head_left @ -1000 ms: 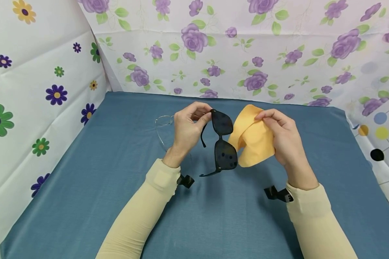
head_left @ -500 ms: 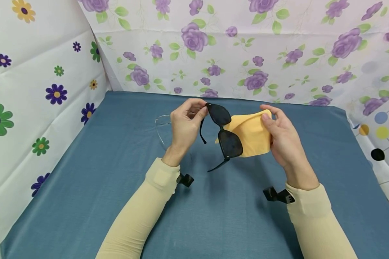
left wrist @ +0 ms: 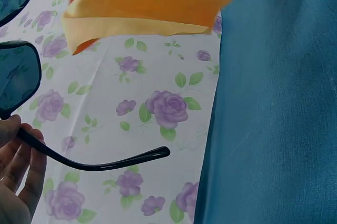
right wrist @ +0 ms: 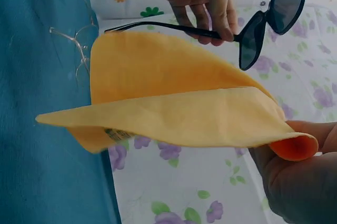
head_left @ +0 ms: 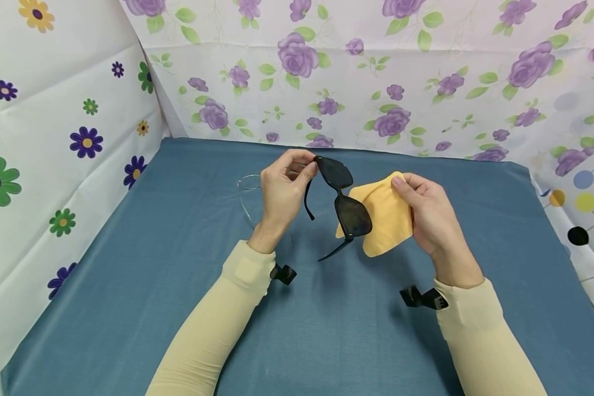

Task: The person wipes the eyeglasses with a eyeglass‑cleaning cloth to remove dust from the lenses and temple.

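Observation:
My left hand pinches a pair of black sunglasses at the hinge corner of one lens, holding them up above the table with the temples spread. In the left wrist view one temple of the sunglasses extends from the fingertips. On the right, my right hand pinches a yellow cleaning cloth by its edge, between thumb and fingers. The cloth hangs folded just behind the lower lens in the head view; whether they touch I cannot tell. In the right wrist view the cloth shows a fold and small printed marks.
Thin wire-framed eyeglasses lie on the blue tablecloth behind my left hand, which partly hides them. White flowered sheets hang at the back and the sides of the table. A black wrist camera sits at each cuff.
The sunglasses have tilted, with the lower lens swung right. My right hand has shifted its hold on the cloth, which spread flatter and now droops at a lower corner.

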Available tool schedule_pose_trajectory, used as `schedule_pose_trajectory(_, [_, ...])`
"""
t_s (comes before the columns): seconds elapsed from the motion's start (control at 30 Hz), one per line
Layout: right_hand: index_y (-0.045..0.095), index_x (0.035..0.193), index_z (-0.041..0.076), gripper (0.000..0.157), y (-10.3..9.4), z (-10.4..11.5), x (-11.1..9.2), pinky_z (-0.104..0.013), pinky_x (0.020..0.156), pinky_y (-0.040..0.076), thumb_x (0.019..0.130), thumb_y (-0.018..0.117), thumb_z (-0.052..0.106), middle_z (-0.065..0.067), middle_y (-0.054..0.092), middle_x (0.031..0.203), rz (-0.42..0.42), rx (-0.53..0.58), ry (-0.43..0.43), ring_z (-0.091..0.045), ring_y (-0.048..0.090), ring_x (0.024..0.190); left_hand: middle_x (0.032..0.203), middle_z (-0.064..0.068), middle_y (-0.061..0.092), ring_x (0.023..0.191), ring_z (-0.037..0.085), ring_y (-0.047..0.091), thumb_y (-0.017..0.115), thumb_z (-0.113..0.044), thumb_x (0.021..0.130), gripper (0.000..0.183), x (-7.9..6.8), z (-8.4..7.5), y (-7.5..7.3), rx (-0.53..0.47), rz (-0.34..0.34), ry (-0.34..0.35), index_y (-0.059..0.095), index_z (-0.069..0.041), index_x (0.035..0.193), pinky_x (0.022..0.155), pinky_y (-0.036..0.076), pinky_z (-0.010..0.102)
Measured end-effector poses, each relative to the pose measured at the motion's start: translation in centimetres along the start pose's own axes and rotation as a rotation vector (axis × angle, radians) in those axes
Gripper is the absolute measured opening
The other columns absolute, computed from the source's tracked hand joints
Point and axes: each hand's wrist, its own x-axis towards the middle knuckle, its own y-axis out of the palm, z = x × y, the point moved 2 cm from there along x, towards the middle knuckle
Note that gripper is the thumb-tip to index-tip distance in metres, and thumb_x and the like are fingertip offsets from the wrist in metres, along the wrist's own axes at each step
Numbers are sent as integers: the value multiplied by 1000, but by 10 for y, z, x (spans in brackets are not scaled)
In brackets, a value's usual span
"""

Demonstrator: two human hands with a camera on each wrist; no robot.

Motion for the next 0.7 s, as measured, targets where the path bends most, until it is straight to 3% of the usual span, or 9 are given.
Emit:
schedule_pose_trajectory(0.27, [72, 98, -1, 19, 11, 9, -7, -26, 55, 57, 103, 68, 17, -6, 69, 79, -131, 5, -139, -17, 69, 65, 90, 10, 76, 77, 18, 71, 76, -9, 97, 12, 0, -2, 0, 32, 12, -14, 75, -2, 106, 67, 58, 32])
schedule_pose_trajectory(0.4, [76, 100, 0, 19, 19, 14, -14, -24, 52, 50, 102, 69, 18, -6, 66, 77, -165, -178, -264, -17, 63, 67, 90, 10, 76, 77, 18, 71, 75, -11, 97, 13, -1, -2, 1, 44, 12, -13, 75, -1, 106, 68, 58, 32])
schedule_pose_trajectory(0.53, [77, 104, 0, 18, 29, 19, -23, -26, 50, 38, 103, 68, 15, -10, 65, 76, -135, -419, -394, -20, 51, 63, 92, 11, 76, 77, 19, 71, 74, -11, 98, 13, 0, -1, 1, 39, 7, -11, 74, 0, 107, 69, 59, 31])
schedule_pose_trajectory(0.7, [78, 110, 1, 17, 39, 21, -34, -25, 54, 40, 104, 66, 10, -6, 70, 85, -55, -536, -440, -18, 50, 62, 92, 12, 75, 76, 19, 71, 74, -10, 99, 13, 1, 0, 1, 38, -6, -6, 74, 0, 106, 68, 59, 30])
